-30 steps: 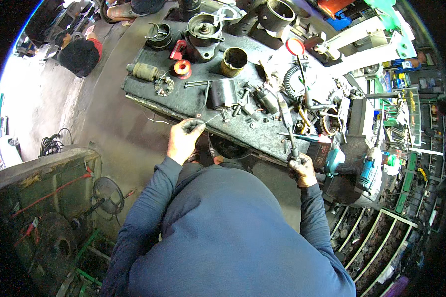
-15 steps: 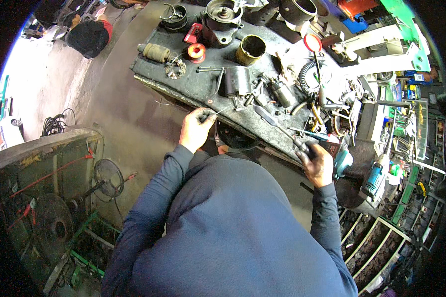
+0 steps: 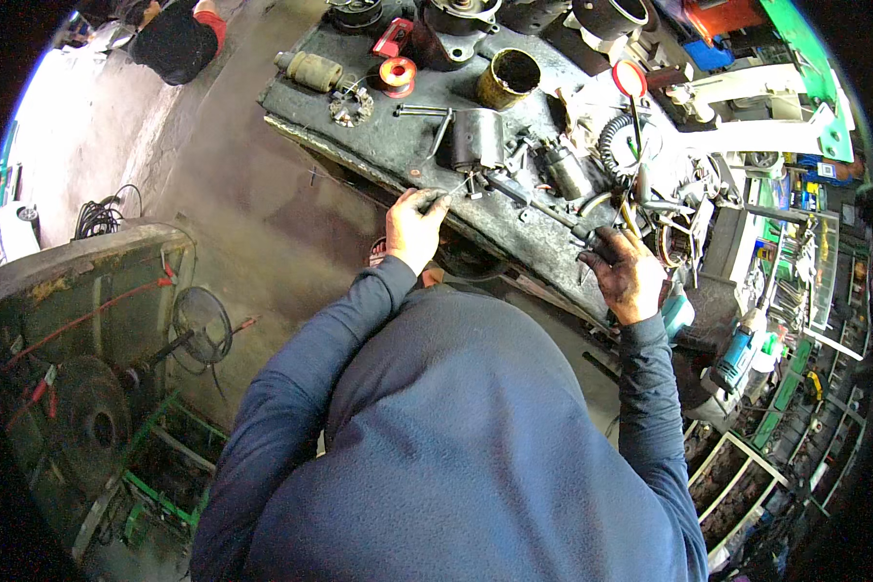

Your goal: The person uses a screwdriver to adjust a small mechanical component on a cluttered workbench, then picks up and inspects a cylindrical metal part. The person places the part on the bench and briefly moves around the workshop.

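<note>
Tool (image 3: 543, 207) tight in right fingers (image 3: 607, 248), wire (image 3: 454, 190) in left fingers (image 3: 427, 200) (can (image 3: 492, 93) beyond, dark inside).

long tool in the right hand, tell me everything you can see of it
The long tool looks slim and straight: a dark handle, a thinner, metal-looking shaft and a broader, dark head at the far end. It slants over the workbench, head toward the left hand, its handle gripped by the right hand, which hides part of it. Whether the head touches anything is unclear.
</note>
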`<action>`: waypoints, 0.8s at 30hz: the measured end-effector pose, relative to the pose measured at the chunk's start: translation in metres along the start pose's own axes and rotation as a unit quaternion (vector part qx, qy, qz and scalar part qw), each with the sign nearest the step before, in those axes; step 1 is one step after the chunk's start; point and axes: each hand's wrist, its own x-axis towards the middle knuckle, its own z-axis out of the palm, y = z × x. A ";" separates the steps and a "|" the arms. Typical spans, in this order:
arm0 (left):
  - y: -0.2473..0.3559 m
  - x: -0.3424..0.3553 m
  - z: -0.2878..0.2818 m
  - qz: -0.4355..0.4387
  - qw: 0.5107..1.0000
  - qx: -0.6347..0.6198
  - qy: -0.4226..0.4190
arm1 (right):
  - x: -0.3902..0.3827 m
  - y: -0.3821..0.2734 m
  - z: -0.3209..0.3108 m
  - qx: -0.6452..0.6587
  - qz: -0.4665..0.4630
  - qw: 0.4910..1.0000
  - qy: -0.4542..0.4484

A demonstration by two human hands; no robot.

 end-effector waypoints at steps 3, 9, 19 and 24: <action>-0.009 0.001 0.004 -0.003 1.000 -0.015 0.023 | 0.005 -0.003 -0.007 -0.028 -0.008 0.999 -0.024; -0.012 0.006 0.004 -0.019 0.999 -0.037 0.031 | 0.006 0.016 0.008 0.080 0.015 0.996 -0.036; -0.003 0.006 0.001 -0.039 0.999 0.003 0.023 | 0.014 0.024 0.017 0.048 -0.014 0.998 -0.028; -0.011 0.006 0.003 -0.039 0.999 -0.008 0.025 | 0.020 0.022 0.015 0.052 -0.034 0.997 -0.036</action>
